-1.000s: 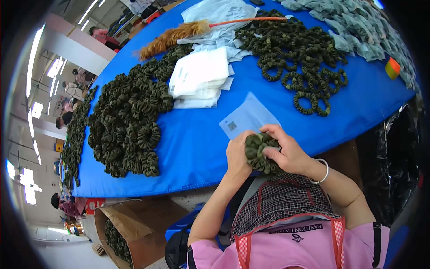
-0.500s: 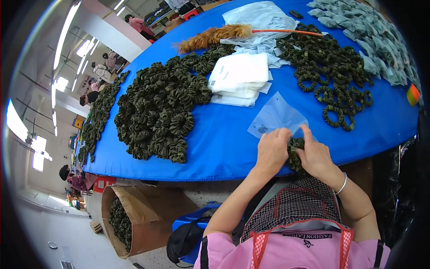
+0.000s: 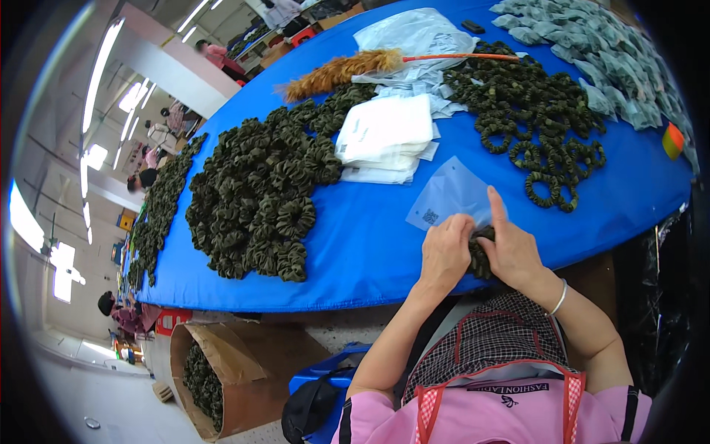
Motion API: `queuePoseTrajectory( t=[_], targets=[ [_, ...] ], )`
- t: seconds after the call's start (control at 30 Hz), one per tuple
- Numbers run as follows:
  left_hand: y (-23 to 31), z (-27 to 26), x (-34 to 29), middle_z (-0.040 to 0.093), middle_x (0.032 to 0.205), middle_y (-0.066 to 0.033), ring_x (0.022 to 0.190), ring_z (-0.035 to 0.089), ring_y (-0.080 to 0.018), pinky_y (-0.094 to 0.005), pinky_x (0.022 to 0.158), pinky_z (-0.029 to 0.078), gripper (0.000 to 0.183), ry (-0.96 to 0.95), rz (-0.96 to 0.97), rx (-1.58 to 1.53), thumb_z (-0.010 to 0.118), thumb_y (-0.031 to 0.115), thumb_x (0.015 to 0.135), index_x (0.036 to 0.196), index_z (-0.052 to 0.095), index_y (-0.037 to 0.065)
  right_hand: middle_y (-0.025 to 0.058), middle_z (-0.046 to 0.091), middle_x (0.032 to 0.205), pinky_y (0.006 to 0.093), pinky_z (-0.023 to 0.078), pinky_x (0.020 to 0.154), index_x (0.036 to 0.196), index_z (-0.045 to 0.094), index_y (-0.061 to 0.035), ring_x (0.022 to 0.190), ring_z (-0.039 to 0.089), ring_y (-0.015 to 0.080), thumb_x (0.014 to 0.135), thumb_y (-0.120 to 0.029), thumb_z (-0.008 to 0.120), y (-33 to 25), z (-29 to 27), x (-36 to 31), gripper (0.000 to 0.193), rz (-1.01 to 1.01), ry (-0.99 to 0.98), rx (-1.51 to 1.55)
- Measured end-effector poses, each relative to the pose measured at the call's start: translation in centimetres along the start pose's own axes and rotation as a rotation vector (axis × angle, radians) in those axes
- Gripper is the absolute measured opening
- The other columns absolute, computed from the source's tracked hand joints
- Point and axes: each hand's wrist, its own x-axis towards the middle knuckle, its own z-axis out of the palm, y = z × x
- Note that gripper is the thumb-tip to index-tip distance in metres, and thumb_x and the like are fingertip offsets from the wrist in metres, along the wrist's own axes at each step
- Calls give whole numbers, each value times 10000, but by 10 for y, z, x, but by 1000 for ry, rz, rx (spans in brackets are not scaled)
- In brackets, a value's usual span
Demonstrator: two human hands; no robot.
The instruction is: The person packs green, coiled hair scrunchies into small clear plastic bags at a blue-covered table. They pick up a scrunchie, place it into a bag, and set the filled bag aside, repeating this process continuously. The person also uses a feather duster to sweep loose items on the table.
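A clear plastic bag (image 3: 448, 194) stands up in front of me at the table's near edge. My left hand (image 3: 446, 253) pinches its lower part with bent fingers. Close beside it, my right hand (image 3: 515, 254) holds dark green scrunchies (image 3: 481, 259) under its thumb, with the index finger stretched up along the bag. The hands partly cover the scrunchies, so I cannot tell how far they are inside the bag. Just beyond lies a stack of white-looking plastic bags (image 3: 388, 133).
On the blue table (image 3: 355, 251) lie a large heap of dark green scrunchies (image 3: 255, 196), smaller ringed ones (image 3: 543, 126), filled bags (image 3: 599, 55) and a feather duster (image 3: 344, 72). A cardboard box (image 3: 255, 377) of scrunchies stands on the floor at left. Other people work farther off.
My right index finger has straightened upward against the bag. Both hands stay close together at the bag and scrunchies. The whole view has shifted slightly.
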Motion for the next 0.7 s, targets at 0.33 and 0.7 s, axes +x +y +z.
queuePoseTrajectory(
  t=[0.33,0.7],
  targets=[
    [13,2,-24,521,1186,-212,932,614,-274,-353,815,470,559,107,-41,66,712,80,775,1253,436,-8,37,644,903,243,476,679,1065,596,22,795,587,91,940,-119,523,42,10,19,202,346,152,991],
    [19,24,-16,659,850,-135,724,641,-190,-290,627,501,326,162,-279,-195,585,-64,809,1129,532,-39,85,637,948,257,509,707,1123,549,14,833,620,124,937,-138,539,28,2,22,240,666,50,1303]
  ],
)
